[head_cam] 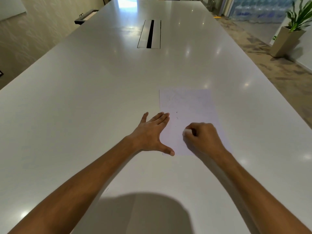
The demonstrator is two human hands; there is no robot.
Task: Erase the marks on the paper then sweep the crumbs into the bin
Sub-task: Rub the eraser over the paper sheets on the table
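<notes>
A white sheet of paper (189,105) lies flat on the long white table (84,107), a little right of centre. Faint pencil marks show near its top, and a couple of small dark crumbs (177,115) lie near its middle. My left hand (152,132) rests flat with spread straight fingers on the paper's left edge, its thumb at the lower left corner. My right hand (202,137) is curled over the lower part of the sheet and pinches a small white eraser (187,132) against the paper. No bin is in view.
A metal cable hatch (149,33) is set into the table's middle, farther away. A potted plant (290,36) stands on the floor at the far right. A dark shelf (86,16) sits by the left wall. My shadow falls on the table's near edge.
</notes>
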